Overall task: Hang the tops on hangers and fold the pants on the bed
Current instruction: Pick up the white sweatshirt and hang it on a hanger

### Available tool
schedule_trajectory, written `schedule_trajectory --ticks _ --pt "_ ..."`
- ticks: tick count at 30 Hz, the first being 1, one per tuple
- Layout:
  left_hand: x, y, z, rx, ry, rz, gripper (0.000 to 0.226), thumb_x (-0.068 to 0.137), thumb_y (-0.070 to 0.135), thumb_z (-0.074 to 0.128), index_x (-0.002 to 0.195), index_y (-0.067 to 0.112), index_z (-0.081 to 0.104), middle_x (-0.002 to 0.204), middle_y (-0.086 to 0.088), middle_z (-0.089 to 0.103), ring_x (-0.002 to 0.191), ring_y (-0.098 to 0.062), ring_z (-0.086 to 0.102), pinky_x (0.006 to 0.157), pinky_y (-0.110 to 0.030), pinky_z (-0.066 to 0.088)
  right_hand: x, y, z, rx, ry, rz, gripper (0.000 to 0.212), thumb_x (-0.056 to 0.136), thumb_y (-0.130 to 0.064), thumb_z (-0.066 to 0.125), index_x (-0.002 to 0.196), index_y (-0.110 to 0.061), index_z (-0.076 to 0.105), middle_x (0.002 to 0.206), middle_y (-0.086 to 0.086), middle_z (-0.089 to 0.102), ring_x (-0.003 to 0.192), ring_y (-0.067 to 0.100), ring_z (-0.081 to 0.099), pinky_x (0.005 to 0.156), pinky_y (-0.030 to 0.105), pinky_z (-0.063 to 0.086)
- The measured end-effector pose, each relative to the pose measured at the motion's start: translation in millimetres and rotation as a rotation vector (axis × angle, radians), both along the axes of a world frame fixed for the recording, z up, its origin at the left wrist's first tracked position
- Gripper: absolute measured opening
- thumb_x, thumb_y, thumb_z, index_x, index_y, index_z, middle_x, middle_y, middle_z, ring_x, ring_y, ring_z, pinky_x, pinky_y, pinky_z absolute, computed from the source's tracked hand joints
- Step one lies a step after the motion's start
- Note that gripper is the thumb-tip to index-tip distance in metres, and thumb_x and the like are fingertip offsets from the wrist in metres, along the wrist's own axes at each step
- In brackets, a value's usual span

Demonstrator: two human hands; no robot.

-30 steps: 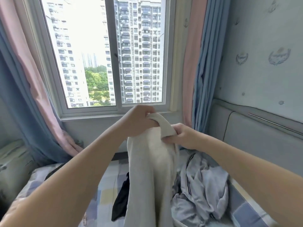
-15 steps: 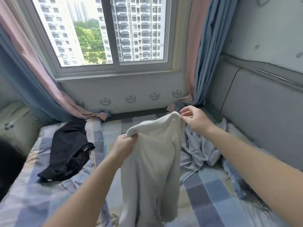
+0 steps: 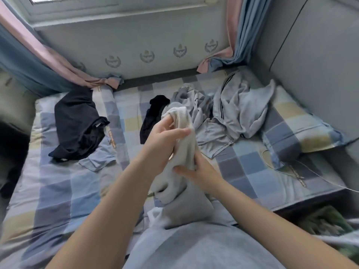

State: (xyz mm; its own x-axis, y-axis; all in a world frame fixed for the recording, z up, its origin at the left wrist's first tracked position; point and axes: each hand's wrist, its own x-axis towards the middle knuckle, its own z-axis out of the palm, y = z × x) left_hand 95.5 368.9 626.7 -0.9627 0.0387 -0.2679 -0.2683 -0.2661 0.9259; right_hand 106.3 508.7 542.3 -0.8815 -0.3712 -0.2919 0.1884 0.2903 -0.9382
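**Step in hand: opening out the held garment**

1. Both hands grip the cream garment (image 3: 185, 150) above the middle of the bed (image 3: 58, 191). The left hand (image 3: 163, 138) holds its ribbed upper edge, with the fingers curled into the fold. The right hand (image 3: 200, 171) clamps the bunched cloth just below. The lower part of the garment hangs toward the near edge.
2. We cannot tell from this view whether the piece is a top or pants. We judge that this must be settled first, so we look for a waistband or for shoulder seams.
3. We slide the hands apart along the ribbed edge until the cloth hangs flat. The grip should be firm but not twisting, because a knit probably stretches.
4. If it is pants, we lay it on bare sheet toward the near-left corner.
5. We keep it away from the grey heap (image 3: 239, 105) at the far-right side, the black garment (image 3: 77, 121) toward the far-left corner and the small black piece (image 3: 153, 113) between them.
6. If it is a top, we need a hanger, and none is in view.
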Motion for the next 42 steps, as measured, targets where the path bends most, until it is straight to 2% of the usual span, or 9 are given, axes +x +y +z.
schedule_trajectory --ticks 4,7,9,14,22,27,32,35,42 --pt "3 4 10 -0.111 0.099 -0.075 0.057 0.073 0.003 0.065 0.129 0.010 0.058 0.108 -0.019 0.064 0.102 -0.036 0.065 0.094 -0.051 0.052 -4 -1 -8 0.241 0.059 -0.108 0.049 0.081 -0.050 0.066 0.125 -0.032 0.055 0.110 -0.006 0.069 0.103 0.018 0.063 0.088 0.042 0.053" --pt "-1 -4 12 -0.395 0.223 -0.110 0.057 0.076 0.006 0.061 0.131 0.016 0.054 0.115 -0.023 0.063 0.106 -0.042 0.063 0.087 -0.059 0.053 -7 8 -26 0.283 0.100 -0.208 0.015 0.093 -0.038 0.063 0.085 -0.025 0.060 0.079 -0.005 0.063 0.077 0.017 0.057 0.070 0.038 0.046" --pt "-5 -11 8 -0.567 0.298 -0.114 0.050 0.081 0.005 0.058 0.128 0.020 0.054 0.110 -0.026 0.061 0.096 -0.045 0.062 0.076 -0.061 0.052 -8 16 -35 0.252 0.138 -0.234 0.032 0.099 -0.031 0.059 0.068 -0.030 0.052 0.064 -0.009 0.053 0.062 0.007 0.047 0.062 0.032 0.037" --pt "-21 -33 -22 -0.751 0.237 0.053 0.044 0.094 0.014 0.062 0.131 0.032 0.048 0.108 0.002 0.064 0.088 -0.011 0.062 0.066 -0.022 0.052 -10 24 -23 0.002 0.165 -0.320 0.037 0.100 -0.028 0.056 0.064 -0.037 0.059 0.054 -0.023 0.049 0.054 -0.004 0.039 0.052 0.015 0.031" --pt "-3 -29 -69 -0.751 0.023 -0.057 0.069 0.087 0.050 0.071 0.143 0.027 0.038 0.137 0.005 0.050 0.125 -0.018 0.051 0.108 -0.042 0.045 -36 35 21 -0.239 -0.028 -0.523 0.023 0.102 -0.011 0.051 0.093 0.000 0.070 0.087 0.012 0.063 0.083 0.021 0.054 0.074 0.037 0.044" --pt "32 1 -89 -0.767 0.187 0.177 0.055 0.079 0.055 0.077 0.117 0.028 0.048 0.113 0.015 0.054 0.100 -0.006 0.059 0.077 -0.020 0.048 -42 33 48 -0.340 -0.098 -0.538 0.026 0.103 -0.022 0.055 0.088 -0.013 0.074 0.081 0.010 0.067 0.070 0.020 0.058 0.055 0.025 0.043" --pt "35 24 -100 -0.762 0.121 -0.201 0.055 0.075 0.062 0.070 0.119 0.033 0.056 0.111 0.017 0.064 0.100 -0.003 0.060 0.080 -0.027 0.051 -44 28 71 -0.444 -0.106 -0.494 0.028 0.100 -0.025 0.058 0.083 -0.014 0.078 0.078 0.007 0.072 0.069 0.017 0.068 0.056 0.026 0.054" --pt "28 29 -106 -0.849 0.122 -0.174 0.011 0.096 0.041 0.060 0.092 0.031 0.061 0.089 0.003 0.068 0.088 -0.023 0.063 0.072 -0.038 0.048 -47 28 79 -0.491 -0.121 -0.522 0.033 0.101 -0.024 0.056 0.080 -0.016 0.079 0.084 0.009 0.075 0.076 0.019 0.072 0.064 0.030 0.058" --pt "10 3 -85 -0.624 0.091 0.095 0.041 0.104 0.033 0.051 0.080 0.001 0.060 0.061 0.000 0.050 0.052 -0.010 0.041 0.056 -0.033 0.032 -34 37 50 -0.151 0.115 -0.454 0.031 0.096 -0.022 0.067 0.124 -0.028 0.054 0.130 -0.002 0.060 0.118 0.010 0.056 0.098 0.028 0.045"
